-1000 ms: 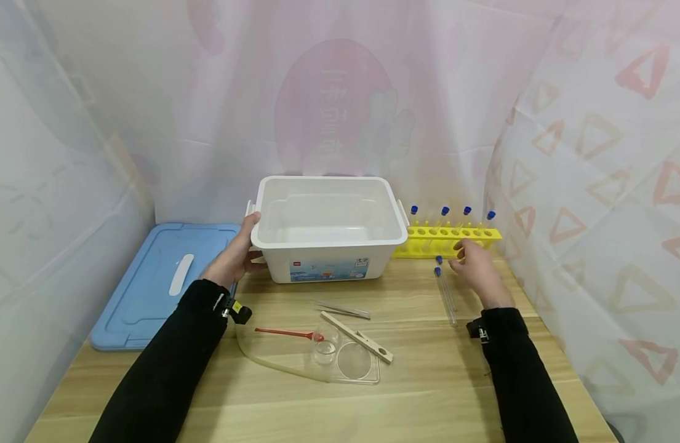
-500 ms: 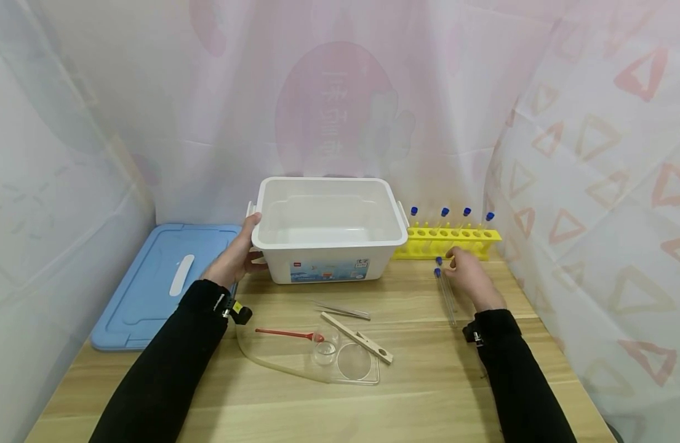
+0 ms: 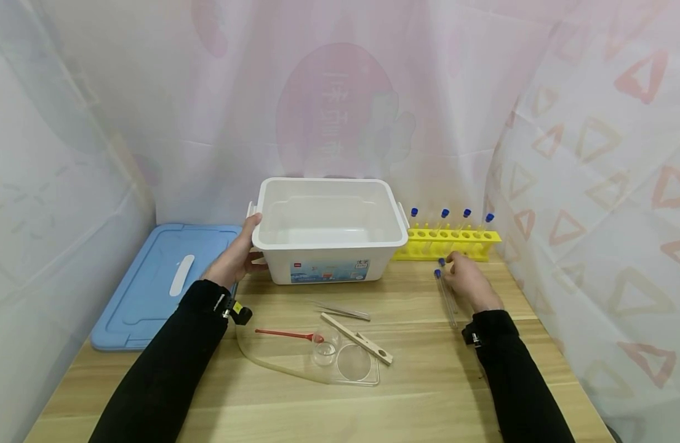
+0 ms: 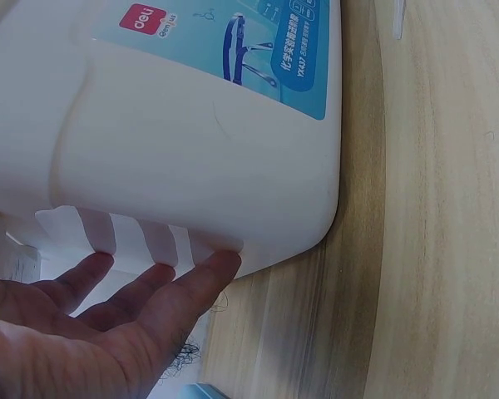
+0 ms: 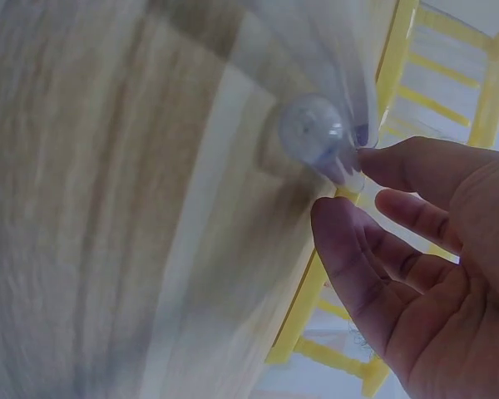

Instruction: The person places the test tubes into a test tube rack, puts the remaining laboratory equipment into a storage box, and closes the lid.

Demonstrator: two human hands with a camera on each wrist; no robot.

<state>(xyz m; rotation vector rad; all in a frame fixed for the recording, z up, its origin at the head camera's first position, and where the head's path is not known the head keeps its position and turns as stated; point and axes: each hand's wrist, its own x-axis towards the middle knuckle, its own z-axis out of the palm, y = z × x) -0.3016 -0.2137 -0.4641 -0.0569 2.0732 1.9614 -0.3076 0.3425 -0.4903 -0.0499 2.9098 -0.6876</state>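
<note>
My left hand [image 3: 232, 259] is at the left side of a white plastic box [image 3: 331, 253], with the thumb up by its rim. In the left wrist view its outstretched fingers [image 4: 187, 295] touch the box's side wall. On the right, my right hand [image 3: 472, 284] is at two clear test tubes with blue caps lying on the table. Thumb and forefinger pinch the farther test tube [image 3: 442, 262] near its cap. The nearer test tube [image 3: 446, 299] lies alongside. Behind the hand stands a yellow test tube rack [image 3: 456, 235] with several blue-capped tubes upright in it.
A blue lid [image 3: 146, 289] lies at the left. Mid-table are tweezers [image 3: 345, 311], a wooden test tube clamp [image 3: 357, 337], a red dropper-like stick [image 3: 284, 333], a small clear cup [image 3: 325, 352], a clear plate [image 3: 367, 375] and yellowish tubing [image 3: 279, 367]. Curtains enclose the table.
My right hand has come left and down from in front of the rack to the farther test tube, whose cap has shifted slightly right. My left hand stays at the box.
</note>
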